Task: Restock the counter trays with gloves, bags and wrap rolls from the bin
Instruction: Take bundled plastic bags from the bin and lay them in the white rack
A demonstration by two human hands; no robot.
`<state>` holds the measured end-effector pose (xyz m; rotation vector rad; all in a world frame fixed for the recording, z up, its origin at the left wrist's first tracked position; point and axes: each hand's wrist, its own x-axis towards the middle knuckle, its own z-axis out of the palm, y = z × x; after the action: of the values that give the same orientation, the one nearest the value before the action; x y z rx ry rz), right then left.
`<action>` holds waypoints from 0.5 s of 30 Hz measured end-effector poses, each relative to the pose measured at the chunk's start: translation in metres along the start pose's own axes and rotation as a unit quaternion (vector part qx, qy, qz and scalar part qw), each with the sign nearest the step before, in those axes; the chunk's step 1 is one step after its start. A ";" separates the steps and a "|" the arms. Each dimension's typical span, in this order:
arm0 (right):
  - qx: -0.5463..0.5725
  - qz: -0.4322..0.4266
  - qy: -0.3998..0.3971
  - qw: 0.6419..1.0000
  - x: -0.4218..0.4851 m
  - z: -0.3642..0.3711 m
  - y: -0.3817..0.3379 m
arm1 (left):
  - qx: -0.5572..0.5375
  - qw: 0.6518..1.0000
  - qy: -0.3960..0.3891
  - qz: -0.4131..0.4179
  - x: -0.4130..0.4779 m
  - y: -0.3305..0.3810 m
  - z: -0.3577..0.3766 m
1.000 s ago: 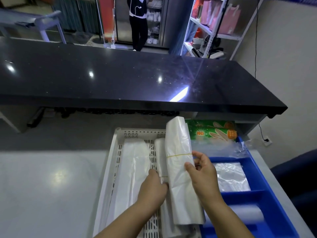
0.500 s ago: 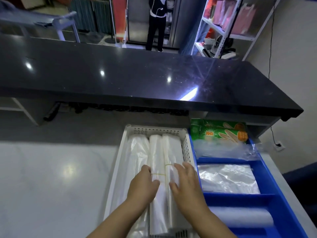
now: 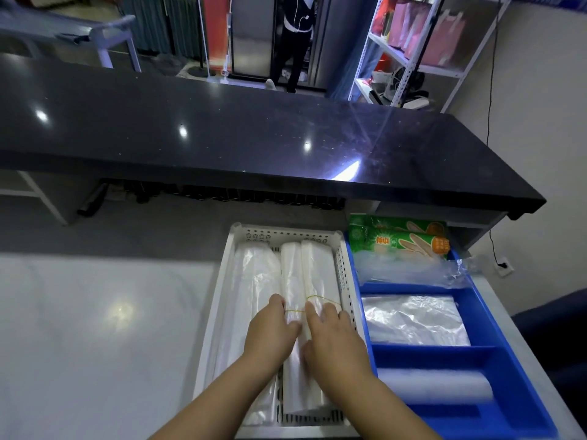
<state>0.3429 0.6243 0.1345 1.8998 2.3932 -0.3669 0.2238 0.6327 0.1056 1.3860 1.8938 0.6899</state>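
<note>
A white perforated tray [image 3: 343,274] holds three bundles of clear plastic bags lying lengthwise. My right hand [image 3: 333,338] rests flat on the rightmost bundle [image 3: 317,268], which has a yellow rubber band around it. My left hand [image 3: 270,328] presses on the middle bundle [image 3: 290,268], also banded. A looser bag bundle [image 3: 251,281] lies at the tray's left. To the right, a blue divided tray [image 3: 476,312] holds green glove packs [image 3: 400,242] at the far end, flat clear bags [image 3: 413,319] in the middle and a white wrap roll [image 3: 435,385] nearest me.
The trays sit on a white counter [image 3: 95,328] below a raised black glossy countertop [image 3: 254,138]. Beyond it a person in black [image 3: 295,42] stands by a fridge, and a white shelf rack [image 3: 413,42] holds pink bags. A wall socket [image 3: 503,266] is at the right.
The bag bundle my right hand held upright a second ago now lies flat in the white tray beside the others. Both hands have settled on top of the bundles.
</note>
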 end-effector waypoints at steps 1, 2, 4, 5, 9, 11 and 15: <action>0.014 0.005 -0.003 1.000 0.001 -0.002 -0.002 | 0.003 1.000 0.001 0.002 0.000 0.000 0.000; 0.034 0.011 -0.006 0.999 0.002 -0.004 -0.005 | 0.006 1.000 0.002 0.004 0.000 0.000 0.000; 0.078 0.018 -0.010 0.997 0.004 -0.009 -0.010 | 0.016 1.000 0.004 0.011 0.000 0.000 -0.001; 0.094 0.022 -0.009 0.995 0.005 -0.011 -0.011 | 0.019 1.000 0.005 0.015 0.000 0.000 -0.002; 0.128 0.031 -0.008 0.991 0.004 -0.014 -0.014 | 0.019 1.000 -0.005 0.021 0.002 0.001 -0.005; 0.136 0.031 -0.007 0.990 0.001 -0.016 -0.014 | 0.024 0.999 -0.014 0.024 0.002 0.001 -0.006; 0.145 0.022 -0.002 0.989 -0.005 -0.014 -0.010 | 0.013 0.999 -0.021 0.026 -0.001 -0.001 -0.005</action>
<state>0.3359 0.6208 0.1508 2.0542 2.4013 -0.7513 0.2192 0.6318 0.1084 1.4601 1.8460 0.6592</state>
